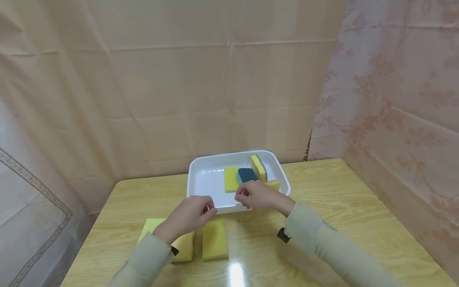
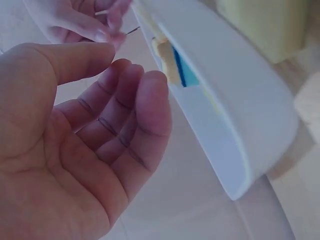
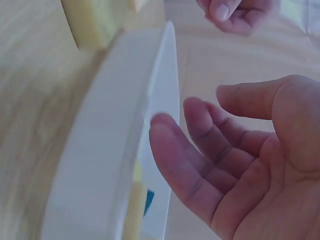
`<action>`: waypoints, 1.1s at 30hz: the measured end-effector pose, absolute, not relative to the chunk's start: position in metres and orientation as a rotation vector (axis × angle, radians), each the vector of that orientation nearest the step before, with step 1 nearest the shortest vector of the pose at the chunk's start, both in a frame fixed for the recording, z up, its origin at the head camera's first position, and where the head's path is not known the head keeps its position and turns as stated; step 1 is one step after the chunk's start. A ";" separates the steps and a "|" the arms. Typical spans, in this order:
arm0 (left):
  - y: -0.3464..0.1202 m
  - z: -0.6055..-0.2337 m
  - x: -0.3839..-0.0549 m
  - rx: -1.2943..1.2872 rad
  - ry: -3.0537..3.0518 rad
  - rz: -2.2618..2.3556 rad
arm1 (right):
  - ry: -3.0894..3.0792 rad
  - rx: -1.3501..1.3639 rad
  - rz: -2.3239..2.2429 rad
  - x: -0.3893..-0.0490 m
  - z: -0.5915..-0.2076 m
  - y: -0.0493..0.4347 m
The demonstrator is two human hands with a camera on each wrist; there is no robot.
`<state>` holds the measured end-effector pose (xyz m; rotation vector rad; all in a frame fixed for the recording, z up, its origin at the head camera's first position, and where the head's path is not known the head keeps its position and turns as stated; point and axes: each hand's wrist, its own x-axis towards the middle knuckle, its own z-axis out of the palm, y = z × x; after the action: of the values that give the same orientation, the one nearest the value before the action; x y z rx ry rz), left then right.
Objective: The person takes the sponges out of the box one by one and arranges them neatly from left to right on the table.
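In the head view my left hand (image 1: 189,214) hovers at the front left rim of a white tray (image 1: 206,181). Its fingers are loosely curled with nothing between them, as the left wrist view shows. My right hand (image 1: 257,194) is over the tray's front right part, thumb apart from the bent fingers and no object in it. Inside the tray lie a flat yellow sponge (image 1: 231,181), a sponge with its dark green side up (image 1: 247,174), a yellow sponge (image 1: 259,168) on edge, and another yellow sponge (image 1: 273,185) partly behind the right hand.
On the wooden table (image 1: 265,247), in front of the tray, are a yellow sponge (image 1: 215,241), another sponge (image 1: 185,248) beside it and a lighter yellow one (image 1: 151,226), partly covered by the left arm. A beige curtain (image 1: 161,91) hangs behind the table.
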<state>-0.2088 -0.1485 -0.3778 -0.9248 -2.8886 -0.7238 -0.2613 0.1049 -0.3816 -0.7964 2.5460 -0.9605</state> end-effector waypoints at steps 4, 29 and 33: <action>-0.140 -0.369 -0.219 -0.922 -2.917 -0.766 | 2.625 -0.719 -0.963 -0.277 -0.375 0.112; -0.074 -0.375 -0.311 -0.552 -2.921 -1.307 | 2.619 -0.376 -0.999 -0.346 -0.399 0.142; -0.064 -0.383 -0.322 -0.536 -2.954 -1.276 | 2.623 -0.356 -1.016 -0.346 -0.406 0.142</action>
<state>-0.3222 -0.0636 -0.3826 -0.5360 -2.9544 -1.2761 -0.3463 0.1416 -0.4065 -0.3556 2.6231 -1.0161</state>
